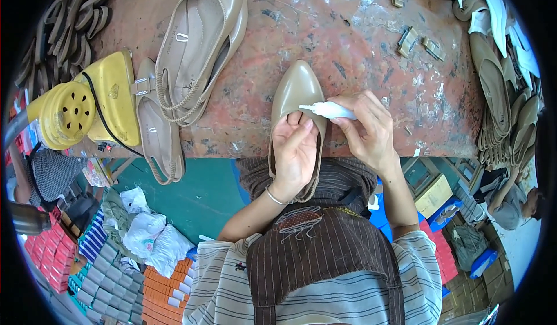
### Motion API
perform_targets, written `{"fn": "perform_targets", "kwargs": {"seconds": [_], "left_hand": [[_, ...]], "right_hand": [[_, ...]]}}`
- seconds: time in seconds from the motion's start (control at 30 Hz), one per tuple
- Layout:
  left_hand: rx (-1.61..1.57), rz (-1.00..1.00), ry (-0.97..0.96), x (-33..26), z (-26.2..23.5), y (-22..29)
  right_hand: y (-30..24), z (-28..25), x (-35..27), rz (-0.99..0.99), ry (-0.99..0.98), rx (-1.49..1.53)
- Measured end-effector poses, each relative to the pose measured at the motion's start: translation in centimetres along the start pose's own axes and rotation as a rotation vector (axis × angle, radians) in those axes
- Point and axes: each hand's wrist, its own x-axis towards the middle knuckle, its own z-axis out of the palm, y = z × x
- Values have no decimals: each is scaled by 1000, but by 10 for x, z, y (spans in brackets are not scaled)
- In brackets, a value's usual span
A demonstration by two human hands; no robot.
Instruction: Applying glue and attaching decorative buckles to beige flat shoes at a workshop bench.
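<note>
Beige pointed slingback shoe point(297, 96) is grasped by the left hand point(295, 151) at the table point(360, 35) edge; a white glue tube point(329, 110) is pinched in the right hand point(368, 129) fingers, nozzle at the insole.

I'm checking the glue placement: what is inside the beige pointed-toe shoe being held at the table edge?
Inside the beige pointed-toe shoe, the left hand has its fingers tucked in, and the white glue tube's nozzle points in. The hand covers the insole, so any glue is hidden.

Both forearms rise from the lower edge. The left hand point(294, 151) lies palm-down, fingers point(299, 129) curled together; the right hand point(365, 129) is bent inward, fingers pinched shut.
</note>
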Motion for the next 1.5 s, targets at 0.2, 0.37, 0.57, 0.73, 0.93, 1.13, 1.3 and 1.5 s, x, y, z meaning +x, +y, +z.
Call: {"fn": "perform_targets", "kwargs": {"seconds": [0.2, 0.37, 0.57, 0.73, 0.93, 1.13, 1.3, 1.5], "left_hand": [[74, 24, -3, 1, 0, -1], [83, 59, 56, -1, -4, -5], [96, 73, 30, -2, -3, -7], [103, 85, 42, -1, -4, -8], [109, 84, 76, -2, -1, -8], [106, 86, 19, 0, -5, -8], [113, 88, 3, -1, -5, -8], [125, 95, 12, 0, -4, -8]], "right_hand": [[0, -1, 4, -5, -32, -74], [0, -2, 5, -28, -51, -97], [-4, -4, 8, -30, -64, -129], [-8, -5, 10, 13, -114, -145], [-10, -4, 14, -37, -99, -175], [-11, -4, 15, -42, -99, -166], [-16, -7, 15, -23, -108, -179], [-18, -6, 18, -32, -104, -182]]}}
